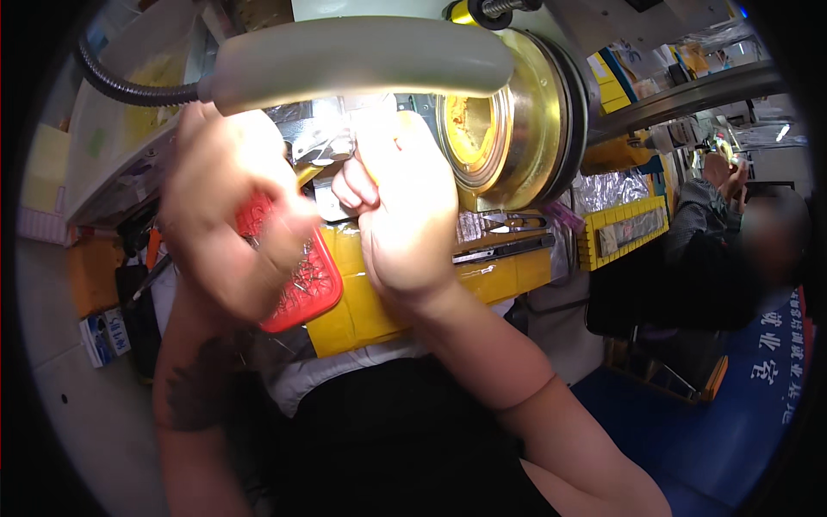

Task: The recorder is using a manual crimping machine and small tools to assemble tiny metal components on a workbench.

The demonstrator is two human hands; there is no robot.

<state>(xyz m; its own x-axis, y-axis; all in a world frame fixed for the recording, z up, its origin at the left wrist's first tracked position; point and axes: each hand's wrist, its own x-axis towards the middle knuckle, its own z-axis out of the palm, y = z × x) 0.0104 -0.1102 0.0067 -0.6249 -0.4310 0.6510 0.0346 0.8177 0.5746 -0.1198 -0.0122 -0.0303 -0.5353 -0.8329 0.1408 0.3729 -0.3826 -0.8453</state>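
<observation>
Motion smears my left hand (228, 215), which hangs above a red tray (326, 303) full of thin metal pins (303, 280); its fingers are too blurred to read. My right hand (409, 207) is closed, its fingers curled in beside a small metal fixture (324, 142) under the lamp. Glare and the curled fingers hide whatever it grips. A large brass-coloured round machine part (517, 121) with a dark rim stands just right of this hand. Yellow-taped work surface (362, 314) lies beneath both wrists.
A grey lamp (362, 60) on a flexible neck spans above my hands. Tweezers (514, 223) lie right of my right wrist, near a yellow ribbed tray (624, 231). At the far right another person (715, 215) sits with raised hands. A small blue-and-white box (105, 336) is at the left.
</observation>
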